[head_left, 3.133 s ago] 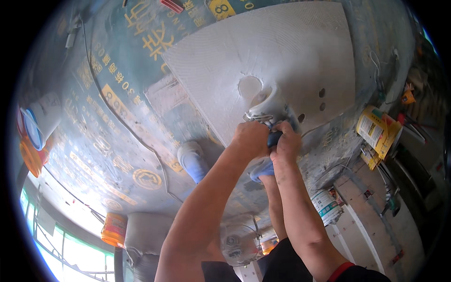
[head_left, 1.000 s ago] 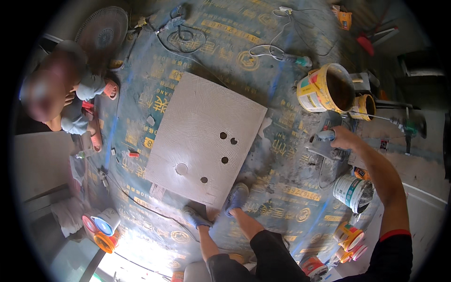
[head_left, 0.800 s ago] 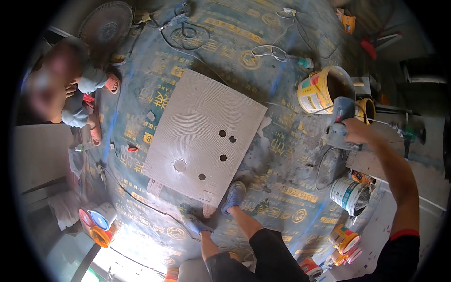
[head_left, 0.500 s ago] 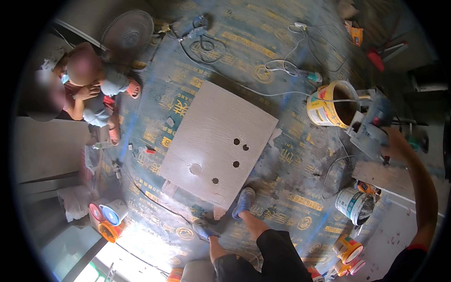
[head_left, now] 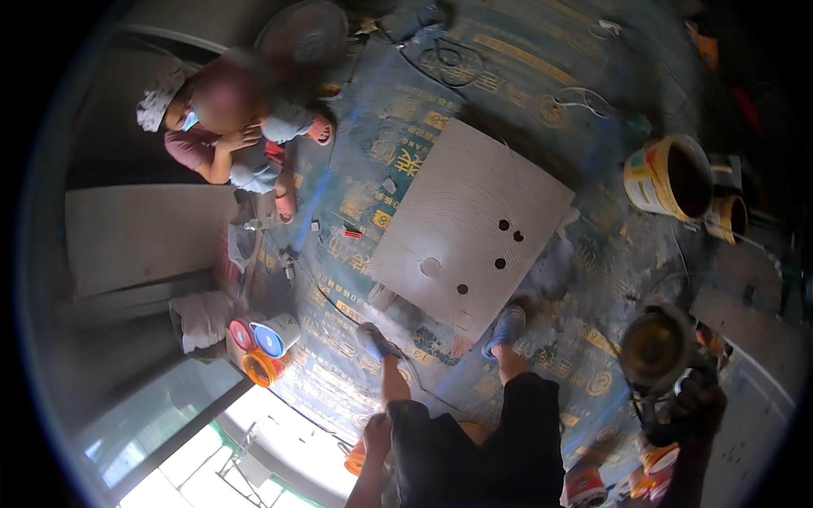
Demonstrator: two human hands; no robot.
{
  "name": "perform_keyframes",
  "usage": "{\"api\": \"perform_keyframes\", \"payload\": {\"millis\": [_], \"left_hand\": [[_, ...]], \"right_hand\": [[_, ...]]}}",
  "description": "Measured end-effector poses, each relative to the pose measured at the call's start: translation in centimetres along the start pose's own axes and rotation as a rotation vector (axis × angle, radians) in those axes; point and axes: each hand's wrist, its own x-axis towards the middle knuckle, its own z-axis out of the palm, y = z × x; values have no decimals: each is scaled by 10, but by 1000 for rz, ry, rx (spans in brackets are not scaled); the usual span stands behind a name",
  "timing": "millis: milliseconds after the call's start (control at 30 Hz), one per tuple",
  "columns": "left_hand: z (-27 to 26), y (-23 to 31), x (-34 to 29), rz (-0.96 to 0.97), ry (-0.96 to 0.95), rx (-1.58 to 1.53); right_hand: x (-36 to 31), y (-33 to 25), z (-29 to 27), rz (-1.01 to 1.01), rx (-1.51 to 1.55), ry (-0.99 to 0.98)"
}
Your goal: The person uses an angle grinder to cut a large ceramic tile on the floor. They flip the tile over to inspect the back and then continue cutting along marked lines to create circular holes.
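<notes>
My right hand (head_left: 701,405), dark and blurred at the lower right, is closed on a handheld power tool (head_left: 656,349). A round, brownish disc-like face shows on the tool; its exact kind is hard to make out. Beside my left thigh is my left hand (head_left: 378,433), low in the picture, its fingers too indistinct to read. In front of my feet a large grey slab (head_left: 457,203) lies on the floor, with combed, ridged coating, several dark round holes and a pale round mark.
A yellow bucket (head_left: 648,182) stands right of the slab, a smaller yellow one (head_left: 727,218) behind it. At the left a person (head_left: 224,144) squats by the wall. Paint tubs (head_left: 269,339) sit lower left. A coiled cable (head_left: 449,63) lies at the back on the printed floor sheeting (head_left: 508,76).
My right hand has brought the power tool from beside the yellow bucket down toward me. My left hand has come into view. The view has swung, shifting the slab rightward.
</notes>
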Motion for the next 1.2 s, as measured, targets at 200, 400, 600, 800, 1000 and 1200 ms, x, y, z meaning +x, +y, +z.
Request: {"api": "perform_keyframes", "payload": {"millis": [200, 400, 600, 800, 1000, 1200], "left_hand": [[-80, 77, 76, 183, 37, -115], [-178, 94, 195, 336, -93, -98], [-292, 84, 332, 477, -322, -9], [-387, 34, 396, 405, -310, 155], [-379, 53, 414, 392, -310, 411], [-194, 72, 421, 681, -547, 505]], "right_hand": [[17, 118, -29, -80, -335, 52], [12, 230, -14, -434, -646, 251], [77, 339, -4, -313, -919, 581], [245, 452, -82, -275, -1403, 449], [374, 538, -128, -293, -1141, 608], [452, 567, -146, -364, -665, 525]]}}
